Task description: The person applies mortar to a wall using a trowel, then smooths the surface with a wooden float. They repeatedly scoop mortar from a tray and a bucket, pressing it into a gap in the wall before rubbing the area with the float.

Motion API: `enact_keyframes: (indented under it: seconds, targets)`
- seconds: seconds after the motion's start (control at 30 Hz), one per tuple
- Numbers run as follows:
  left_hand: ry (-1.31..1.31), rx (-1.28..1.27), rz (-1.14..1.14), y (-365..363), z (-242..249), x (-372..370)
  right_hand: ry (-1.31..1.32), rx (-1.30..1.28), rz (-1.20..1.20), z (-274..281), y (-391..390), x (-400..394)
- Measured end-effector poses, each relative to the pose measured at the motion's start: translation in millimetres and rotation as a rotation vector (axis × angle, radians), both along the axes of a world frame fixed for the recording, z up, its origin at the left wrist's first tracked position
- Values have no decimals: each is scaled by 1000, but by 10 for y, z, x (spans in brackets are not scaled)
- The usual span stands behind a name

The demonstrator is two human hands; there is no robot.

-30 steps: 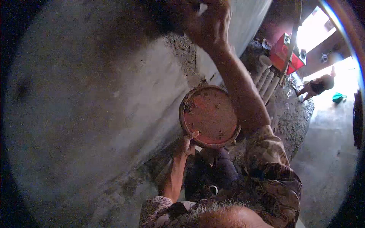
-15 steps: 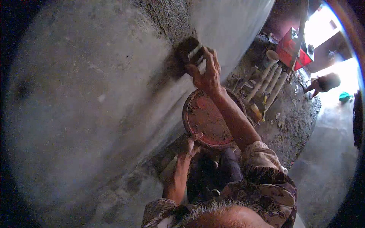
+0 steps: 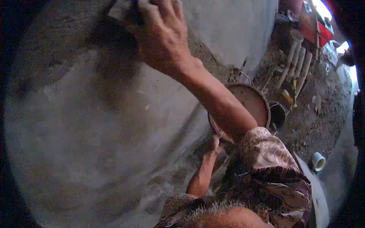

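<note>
My right hand (image 3: 163, 41) is closed around a plastering float (image 3: 122, 12) at the top left, against the grey wall (image 3: 95, 129). The hand hides most of the float, and shadow darkens its far side. Rough, dark wet mortar (image 3: 57, 41) covers the wall near it. Lower down, my left hand (image 3: 217, 142) grips the near edge of a round reddish pan (image 3: 249, 99), its thumb at the rim. My right forearm crosses above the pan and hides part of it. A smear of mortar coats the pan's inside.
A dark bucket (image 3: 278, 115) stands just right of the pan. Several pale pipes (image 3: 294, 64) lie on the rubble-strewn floor (image 3: 319, 114), with a red box (image 3: 323, 35) beyond. A white cup-like container (image 3: 318, 161) lies at the lower right.
My right hand has moved up and left along the wall with the float. The view has shifted, so the pan and left hand appear farther right; the bucket and white container now show.
</note>
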State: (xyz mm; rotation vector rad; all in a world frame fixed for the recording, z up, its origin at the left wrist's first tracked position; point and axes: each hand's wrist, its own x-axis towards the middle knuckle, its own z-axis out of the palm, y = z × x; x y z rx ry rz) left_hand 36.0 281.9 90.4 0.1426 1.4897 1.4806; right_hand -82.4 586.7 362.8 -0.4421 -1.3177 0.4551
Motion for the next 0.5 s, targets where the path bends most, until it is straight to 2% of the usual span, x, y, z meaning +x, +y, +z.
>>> enact_keyframes:
  seconds: [0.03, 0.07, 0.17, 0.37, 0.4, 0.47, 0.5]
  targets:
    - [59, 14, -44, -22, -139, 31, 33, 78, -47, -35, 41, -7]
    - [-408, -20, 169, -126, -628, -18, 22, 52, -52, -136, 23, 33]
    - [-523, -57, 300, -3, -471, 7, -57, -3, -1, -521, -119, 144]
    - [-287, -139, 71, -77, -534, -135, 5, -115, 110, -1096, -351, 111]
    - [-287, -141, 72, -72, -550, -136, -8, -112, 128, -1140, -363, 135]
    - [-559, -185, 307, -35, -635, -101, -25, -113, 144, -1299, -332, 188]
    - [-558, -186, 310, -100, -762, -107, -59, -97, 152, -1381, -333, 221]
